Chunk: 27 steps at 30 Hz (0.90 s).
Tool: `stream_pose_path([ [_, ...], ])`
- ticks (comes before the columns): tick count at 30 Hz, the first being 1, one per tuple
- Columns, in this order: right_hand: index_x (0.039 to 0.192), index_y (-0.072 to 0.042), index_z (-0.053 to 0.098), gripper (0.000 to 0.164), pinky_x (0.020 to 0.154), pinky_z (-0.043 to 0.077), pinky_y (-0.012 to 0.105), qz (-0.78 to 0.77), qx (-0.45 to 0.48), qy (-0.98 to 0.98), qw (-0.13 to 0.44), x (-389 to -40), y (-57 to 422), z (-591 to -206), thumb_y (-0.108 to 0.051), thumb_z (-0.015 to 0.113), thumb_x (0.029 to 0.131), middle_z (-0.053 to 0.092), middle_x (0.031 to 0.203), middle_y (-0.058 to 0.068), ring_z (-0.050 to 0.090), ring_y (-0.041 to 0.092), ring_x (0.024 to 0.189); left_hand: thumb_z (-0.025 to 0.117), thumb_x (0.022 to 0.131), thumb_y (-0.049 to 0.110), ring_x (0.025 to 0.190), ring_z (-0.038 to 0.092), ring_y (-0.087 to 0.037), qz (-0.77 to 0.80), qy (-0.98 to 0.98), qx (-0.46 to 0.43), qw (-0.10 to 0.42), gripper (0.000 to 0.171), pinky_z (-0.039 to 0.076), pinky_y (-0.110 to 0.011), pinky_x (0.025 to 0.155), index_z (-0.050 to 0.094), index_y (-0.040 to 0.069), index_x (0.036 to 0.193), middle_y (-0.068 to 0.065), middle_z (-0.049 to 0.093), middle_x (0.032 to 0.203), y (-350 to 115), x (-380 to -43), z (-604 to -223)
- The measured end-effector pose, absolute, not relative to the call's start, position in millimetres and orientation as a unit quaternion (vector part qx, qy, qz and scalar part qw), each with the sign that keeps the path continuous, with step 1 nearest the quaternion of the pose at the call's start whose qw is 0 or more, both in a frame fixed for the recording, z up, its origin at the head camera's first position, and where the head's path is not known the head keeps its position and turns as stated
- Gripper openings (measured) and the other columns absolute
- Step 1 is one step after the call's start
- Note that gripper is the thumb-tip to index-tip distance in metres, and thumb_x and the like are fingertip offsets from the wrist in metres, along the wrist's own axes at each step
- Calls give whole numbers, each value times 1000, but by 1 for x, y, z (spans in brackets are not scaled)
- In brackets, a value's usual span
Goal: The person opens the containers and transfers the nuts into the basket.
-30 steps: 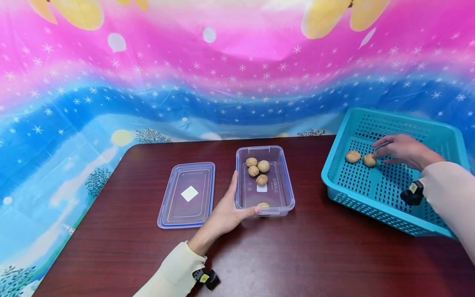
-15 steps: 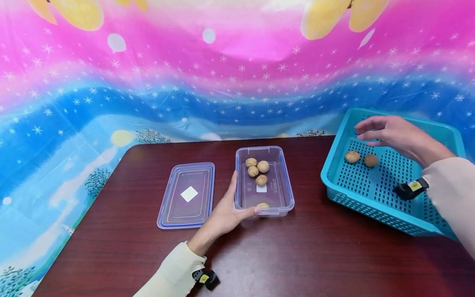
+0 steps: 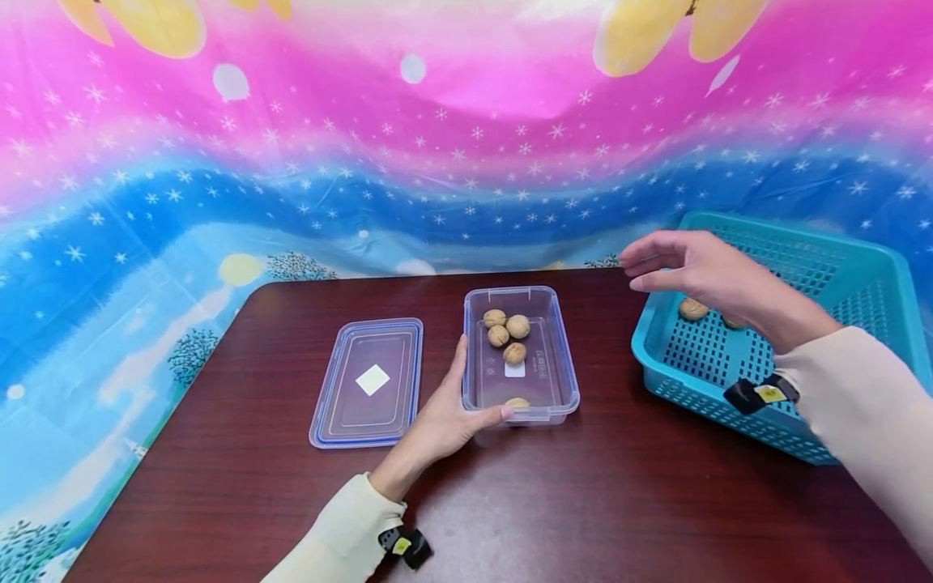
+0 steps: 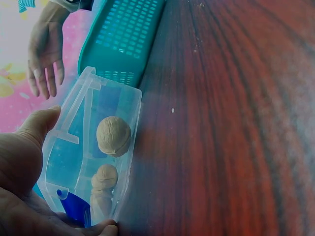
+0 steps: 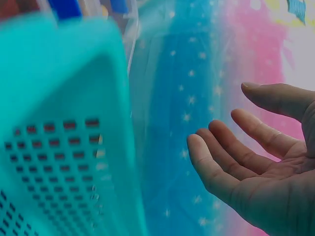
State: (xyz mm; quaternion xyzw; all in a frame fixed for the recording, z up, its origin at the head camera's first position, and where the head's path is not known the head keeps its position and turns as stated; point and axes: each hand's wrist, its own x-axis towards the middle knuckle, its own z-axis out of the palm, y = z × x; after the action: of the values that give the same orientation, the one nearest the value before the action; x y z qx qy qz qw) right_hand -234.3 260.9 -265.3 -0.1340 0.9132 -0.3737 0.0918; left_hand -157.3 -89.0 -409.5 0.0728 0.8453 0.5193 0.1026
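My left hand (image 3: 440, 421) grips the near left corner of a clear plastic container (image 3: 565, 344), its thumb along the front rim. Several walnuts (image 3: 514, 354) lie inside, one of them tucked by the front wall near my thumb. Over the left rim of a teal basket (image 3: 685, 398) hovers my right hand (image 3: 700, 263). Its fingers are loosely bent, and the right wrist view shows nothing in the palm. A walnut (image 3: 692, 308) rests on the basket floor, and a second one is mostly hidden behind my right wrist.
A clear lid (image 3: 364, 411) with a blue seal and a white sticker lies left of the container on the dark red wooden table (image 3: 583, 502). A colourful pink and blue cloth (image 3: 466, 162) hangs along the table's back edge.
My right hand has risen from beside the walnuts in the basket and moved left to its rim. The left hand and the container have stayed put.
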Motion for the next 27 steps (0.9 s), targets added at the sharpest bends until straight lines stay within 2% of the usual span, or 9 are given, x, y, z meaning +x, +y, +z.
stream_pose_path([
  [5,141,-13,62,40,88,53,19,-387,-153,905,92,-228,242,-267,-24,69,103,65,141,9,65,20,121,87,84,45,158,27,-28,516,848,68,102,123,26,-54,127,-2,39,168,-6,18,176,-89,-157,-409],
  [10,139,-8,63,39,91,52,16,-407,-180,890,99,-224,226,-273,-18,69,102,66,139,13,66,25,122,87,84,43,158,27,-28,520,845,71,103,123,26,-54,127,-1,33,170,-6,17,176,-89,-157,-410],
  [21,128,-4,68,31,93,56,24,-450,-215,855,141,-221,192,-297,-7,72,97,72,127,17,68,30,118,87,85,43,156,31,-29,528,840,75,104,123,27,-55,127,-2,36,169,-9,20,175,-89,-159,-411],
  [27,124,-3,70,28,99,57,39,-448,-251,841,171,-226,177,-309,-4,71,96,73,125,13,70,28,116,87,85,43,156,32,-28,525,842,74,103,123,27,-54,127,-2,36,169,-8,20,175,-89,-159,-411],
])
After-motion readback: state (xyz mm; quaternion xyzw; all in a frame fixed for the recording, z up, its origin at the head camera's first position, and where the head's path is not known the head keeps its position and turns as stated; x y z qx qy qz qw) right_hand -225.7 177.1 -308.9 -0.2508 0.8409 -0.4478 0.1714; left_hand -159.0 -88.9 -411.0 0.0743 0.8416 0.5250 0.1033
